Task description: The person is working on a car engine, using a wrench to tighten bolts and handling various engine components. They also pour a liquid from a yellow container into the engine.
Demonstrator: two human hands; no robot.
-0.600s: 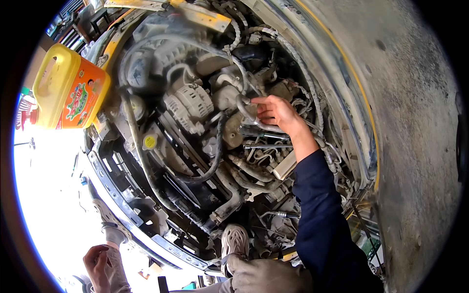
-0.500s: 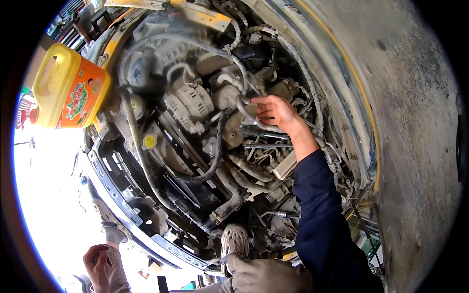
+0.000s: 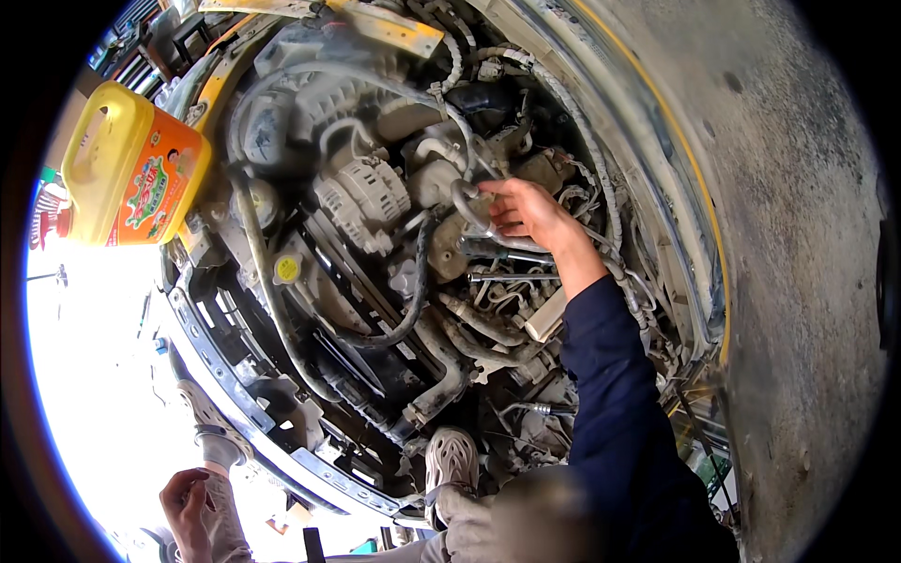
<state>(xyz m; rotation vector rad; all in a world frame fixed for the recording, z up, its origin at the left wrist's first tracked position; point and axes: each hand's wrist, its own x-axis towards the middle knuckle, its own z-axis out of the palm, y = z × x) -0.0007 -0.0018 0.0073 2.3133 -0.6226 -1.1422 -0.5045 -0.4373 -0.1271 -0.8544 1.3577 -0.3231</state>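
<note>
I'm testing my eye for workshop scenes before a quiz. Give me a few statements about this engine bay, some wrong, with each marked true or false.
1. The right hand is at a curved grey pipe. True.
2. The left hand is at that pipe too. False: the left hand is low at the picture's left, apart from it.
3. The sleeve on the right arm is white. False: the sleeve is dark blue.
4. A slim metal bar shows just below the right hand in the picture. True.
5. A yellow jug is at the picture's right edge. False: the yellow jug is at the upper left.
</note>
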